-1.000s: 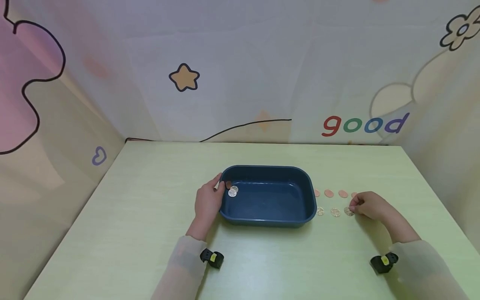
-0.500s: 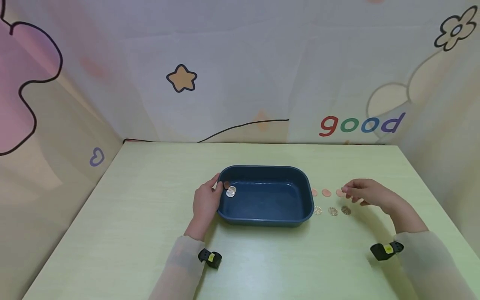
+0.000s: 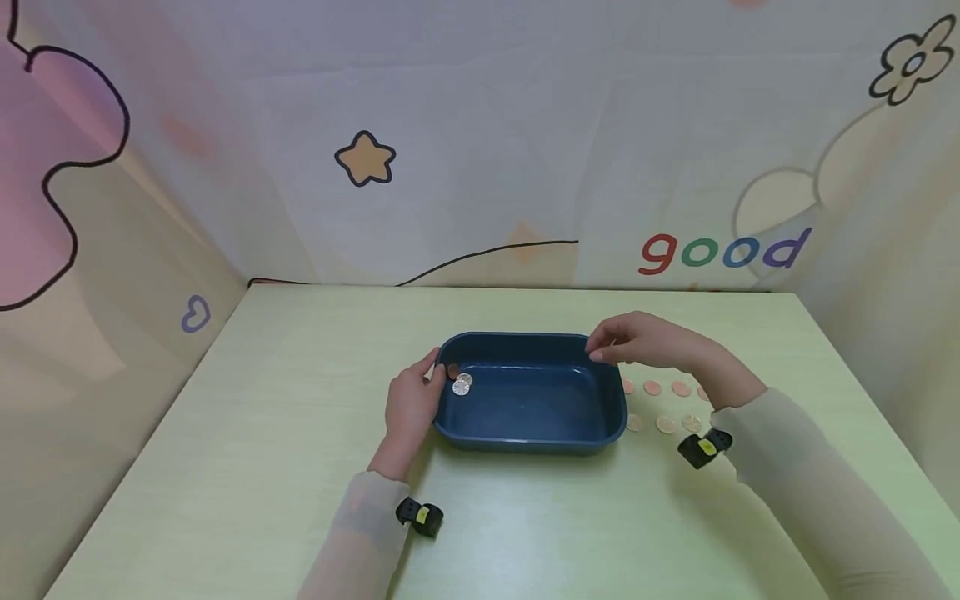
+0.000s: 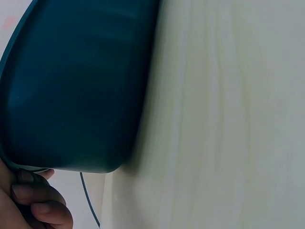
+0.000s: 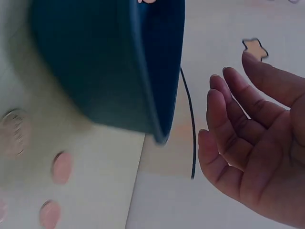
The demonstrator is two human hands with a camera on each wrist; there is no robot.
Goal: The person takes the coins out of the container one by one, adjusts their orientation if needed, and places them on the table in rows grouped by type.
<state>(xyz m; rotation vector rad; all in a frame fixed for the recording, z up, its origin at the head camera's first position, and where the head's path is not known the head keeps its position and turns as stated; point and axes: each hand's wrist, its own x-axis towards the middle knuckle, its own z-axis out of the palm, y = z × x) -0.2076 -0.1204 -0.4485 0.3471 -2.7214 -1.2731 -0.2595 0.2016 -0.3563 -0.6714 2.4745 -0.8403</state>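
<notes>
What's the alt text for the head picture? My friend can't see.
A person's left hand grips a blue tray holding a few coin-like discs; the right hand hovers at its far right corner. More discs lie in two rows to the right.

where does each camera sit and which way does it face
Head: worn on the head, facing forward and down at the table, blue bin and discs; left hand, right hand and sleeves show.
Left wrist: on that wrist, facing the bin's outer wall and the table, turned sideways; that hand's fingers show at lower left.
Right wrist: on that wrist, facing past the bin to the backdrop; that hand shows, fingers loosely bent.
Shared: the orange star shows in head and right wrist.
</notes>
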